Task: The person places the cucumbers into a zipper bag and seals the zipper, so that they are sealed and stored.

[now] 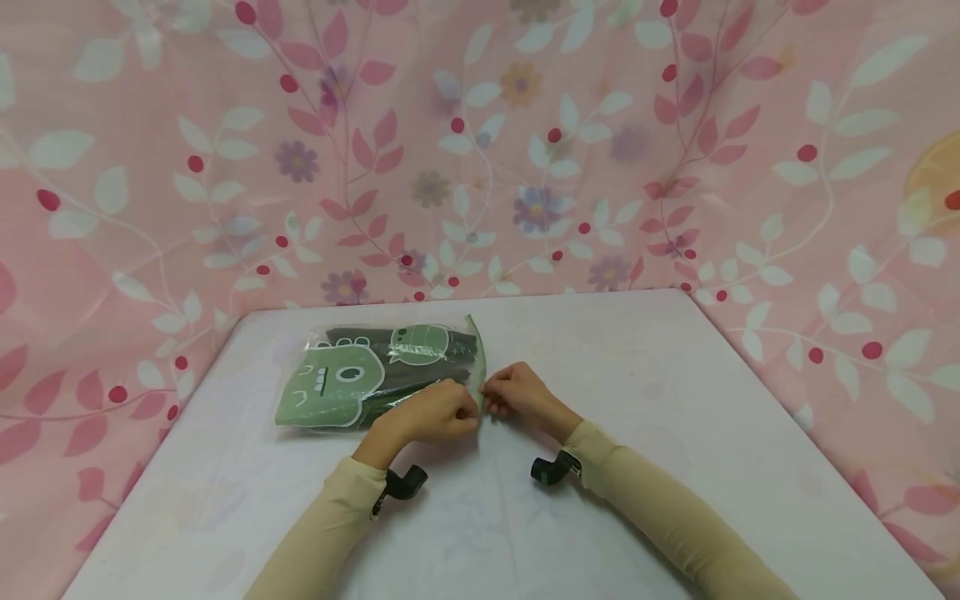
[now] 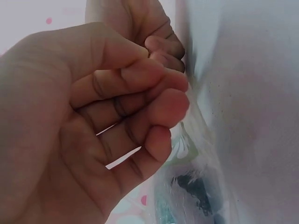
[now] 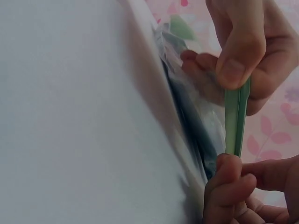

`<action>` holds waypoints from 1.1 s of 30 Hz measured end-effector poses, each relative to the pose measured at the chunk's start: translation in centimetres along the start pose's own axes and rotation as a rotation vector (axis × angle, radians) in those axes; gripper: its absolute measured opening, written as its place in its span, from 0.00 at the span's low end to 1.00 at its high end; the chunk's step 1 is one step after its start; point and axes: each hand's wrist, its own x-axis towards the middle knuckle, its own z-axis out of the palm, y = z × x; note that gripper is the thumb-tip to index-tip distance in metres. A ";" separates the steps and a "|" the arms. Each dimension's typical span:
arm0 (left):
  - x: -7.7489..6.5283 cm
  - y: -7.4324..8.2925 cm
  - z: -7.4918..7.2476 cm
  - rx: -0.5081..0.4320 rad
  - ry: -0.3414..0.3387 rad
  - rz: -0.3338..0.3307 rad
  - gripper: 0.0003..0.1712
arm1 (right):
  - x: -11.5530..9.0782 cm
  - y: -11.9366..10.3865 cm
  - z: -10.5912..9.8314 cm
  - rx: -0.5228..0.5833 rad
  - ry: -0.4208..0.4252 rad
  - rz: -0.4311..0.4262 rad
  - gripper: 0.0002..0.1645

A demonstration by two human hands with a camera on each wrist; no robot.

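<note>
A clear plastic zip bag printed with green cartoon monsters lies on the table, something dark inside it. Its green zip edge runs along the right end. My left hand reaches over the bag's lower right part and pinches that edge between thumb and index finger. Just to the right, my right hand pinches the same edge with curled fingers. A short stretch of green strip shows between the two hands in the right wrist view. In the left wrist view, the left fingers hide most of the strip.
The table has a white cloth over it. Behind it hangs a pink curtain with leaves and flowers. A black wrist camera sits on the left sleeve, another black camera on the right one.
</note>
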 end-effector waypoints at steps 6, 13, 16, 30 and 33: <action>-0.1 -0.6 0.1 -0.021 0.014 -0.002 0.24 | 1.4 -0.2 -0.1 0.015 0.026 -0.005 0.11; 0.0 -0.8 0.3 -0.013 0.025 0.015 0.23 | 2.8 -0.3 -0.5 0.027 0.059 0.012 0.11; -0.1 -0.8 0.3 -0.017 0.022 0.010 0.23 | 3.5 -0.4 -0.6 0.012 0.077 0.010 0.10; -0.1 -0.9 0.2 -0.067 0.015 0.003 0.21 | 5.8 -1.0 -0.8 -0.038 0.173 -0.007 0.10; -0.2 -0.9 0.2 -0.083 0.023 0.014 0.22 | 6.1 -1.3 -1.0 -0.060 0.201 -0.015 0.09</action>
